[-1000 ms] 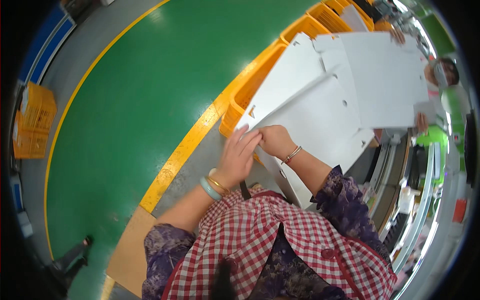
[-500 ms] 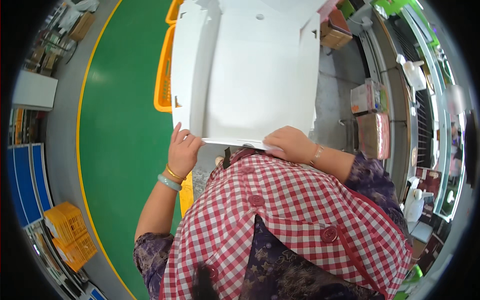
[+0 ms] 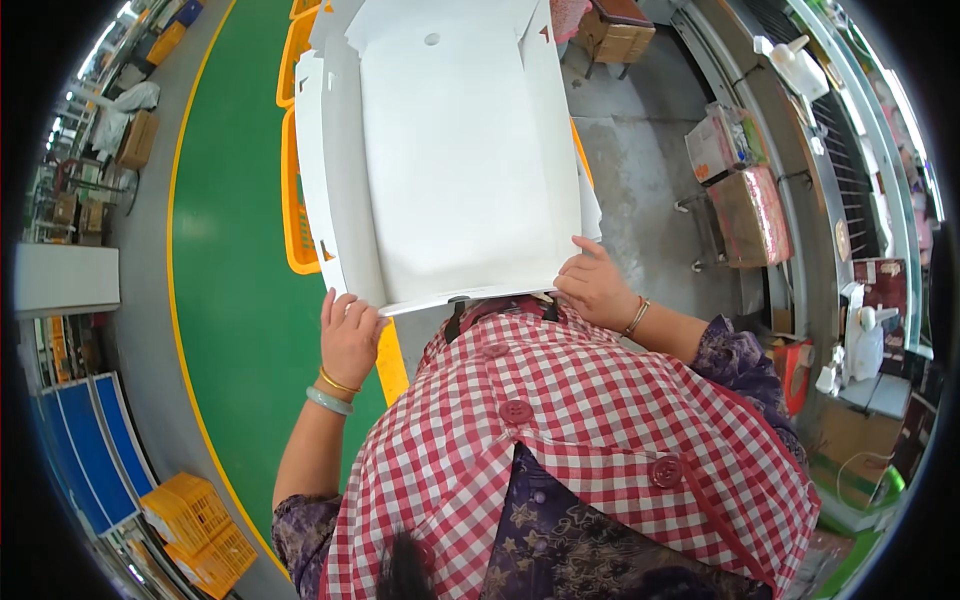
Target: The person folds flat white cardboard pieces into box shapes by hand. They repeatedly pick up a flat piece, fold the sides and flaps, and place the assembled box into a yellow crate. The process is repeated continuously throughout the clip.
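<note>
A white cardboard box (image 3: 460, 170), open toward the camera, lies right in front of the person, its near edge close against the red-and-white checked apron (image 3: 600, 400) and its far end running up to the top of the view. Its left, right and near sides stand up as low walls, with small notches along the left flap and a round spot on the base near the far end. The left hand (image 3: 350, 335) grips the near left corner, fingers bent over the edge; the right hand (image 3: 598, 288) grips the near right corner, with one finger stretched up along the side wall. A gold bangle (image 3: 340, 383) and a pale green bangle (image 3: 330, 402) circle the left wrist, and a thin bracelet (image 3: 637, 317) the right. Past the box's left flap show two yellow crates (image 3: 297, 205); whether the box rests on them cannot be told. Farther left lies green floor (image 3: 230, 180) edged by a yellow line (image 3: 172, 220), then blue panels (image 3: 88, 455) and stacked yellow baskets (image 3: 185, 510). To the right, across grey floor (image 3: 640, 150), stand cartons (image 3: 757, 215) and a white spray bottle (image 3: 868, 335).
</note>
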{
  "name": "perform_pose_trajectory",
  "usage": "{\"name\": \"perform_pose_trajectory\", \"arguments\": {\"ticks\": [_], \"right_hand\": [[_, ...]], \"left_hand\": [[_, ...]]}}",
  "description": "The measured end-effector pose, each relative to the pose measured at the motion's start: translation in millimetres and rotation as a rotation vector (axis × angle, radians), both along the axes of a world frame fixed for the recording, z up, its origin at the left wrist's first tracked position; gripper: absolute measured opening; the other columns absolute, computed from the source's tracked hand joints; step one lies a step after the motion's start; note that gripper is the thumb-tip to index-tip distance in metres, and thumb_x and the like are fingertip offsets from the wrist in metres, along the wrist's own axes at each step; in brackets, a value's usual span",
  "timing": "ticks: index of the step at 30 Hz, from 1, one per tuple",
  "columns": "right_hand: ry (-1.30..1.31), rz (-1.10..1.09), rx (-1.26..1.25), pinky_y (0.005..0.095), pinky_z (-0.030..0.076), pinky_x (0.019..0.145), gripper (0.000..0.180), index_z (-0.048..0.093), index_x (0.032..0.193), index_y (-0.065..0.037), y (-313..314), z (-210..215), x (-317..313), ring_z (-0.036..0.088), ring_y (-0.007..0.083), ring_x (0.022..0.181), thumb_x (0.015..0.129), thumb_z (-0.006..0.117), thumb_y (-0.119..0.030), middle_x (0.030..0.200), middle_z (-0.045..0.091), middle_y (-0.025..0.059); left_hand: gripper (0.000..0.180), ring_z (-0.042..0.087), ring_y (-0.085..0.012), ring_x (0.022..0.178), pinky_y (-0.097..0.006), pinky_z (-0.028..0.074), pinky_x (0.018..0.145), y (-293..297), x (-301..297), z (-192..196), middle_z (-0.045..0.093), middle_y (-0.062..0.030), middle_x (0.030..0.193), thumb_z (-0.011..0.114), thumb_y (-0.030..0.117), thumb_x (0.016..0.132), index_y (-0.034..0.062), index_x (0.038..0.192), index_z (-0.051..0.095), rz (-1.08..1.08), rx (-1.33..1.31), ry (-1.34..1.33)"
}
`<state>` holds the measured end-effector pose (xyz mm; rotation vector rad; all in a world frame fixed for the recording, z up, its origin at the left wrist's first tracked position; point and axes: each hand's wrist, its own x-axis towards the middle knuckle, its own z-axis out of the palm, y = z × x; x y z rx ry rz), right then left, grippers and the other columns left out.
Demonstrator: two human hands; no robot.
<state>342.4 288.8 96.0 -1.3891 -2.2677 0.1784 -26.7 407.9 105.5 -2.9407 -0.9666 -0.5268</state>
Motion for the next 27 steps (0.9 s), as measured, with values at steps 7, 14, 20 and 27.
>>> {"name": "perform_pose_trajectory", "arguments": {"ticks": [7, 14, 20, 27], "right_hand": [[0.103, -0.031, 0.072, 0.0449, 0.035, 0.106, 0.015, 0.059, 0.072, -0.009, -9.0, 89.2, -14.6, 0.059, 0.0168, 0.083, 0.075, 0.071, -0.016, 0.075, 0.059, 0.0003], [0.085, 0.005, -0.131, 0.0447, 0.035, 0.106, 0.012, 0.062, 0.078, -0.01, -36.1, 142.9, -19.7, 0.059, 0.019, 0.085, 0.079, 0.068, -0.02, 0.077, 0.061, 0.002], [-0.049, 0.1, -0.251, 0.0393, 0.046, 0.084, 0.017, 0.059, 0.077, -0.01, -27.4, 156.5, -42.5, 0.057, 0.0226, 0.085, 0.079, 0.066, -0.025, 0.077, 0.057, 0.0046], [-0.05, 0.147, -0.372, 0.0375, 0.049, 0.071, 0.024, 0.057, 0.082, -0.01, -7.8, 142.0, -60.8, 0.058, 0.0263, 0.086, 0.077, 0.068, -0.031, 0.082, 0.057, 0.0058]], "left_hand": [[0.014, 0.057, -0.0291, 0.072, -0.036, 0.048, 0.062, -8.8, 15.1, 51.9, 0.056, -0.0103, 0.081, 0.067, 0.012, 0.079, 0.0032, 0.082, 0.056, -0.14, -0.32, -0.106], [0.015, 0.055, -0.0285, 0.066, -0.037, 0.046, 0.056, -30.9, 9.1, 144.3, 0.053, -0.0091, 0.075, 0.068, 0.015, 0.078, 0.0048, 0.077, 0.057, -0.188, -0.362, 0.04], [0.018, 0.055, -0.0279, 0.061, -0.037, 0.045, 0.053, -43.9, 12.0, 192.3, 0.051, -0.0095, 0.071, 0.073, 0.012, 0.07, 0.0055, 0.073, 0.056, -0.267, -0.305, 0.128], [0.019, 0.053, -0.0263, 0.062, -0.037, 0.045, 0.053, -69.6, -3.4, 185.4, 0.049, -0.0082, 0.071, 0.069, 0.015, 0.074, 0.0059, 0.071, 0.053, -0.212, -0.352, 0.114]]}}
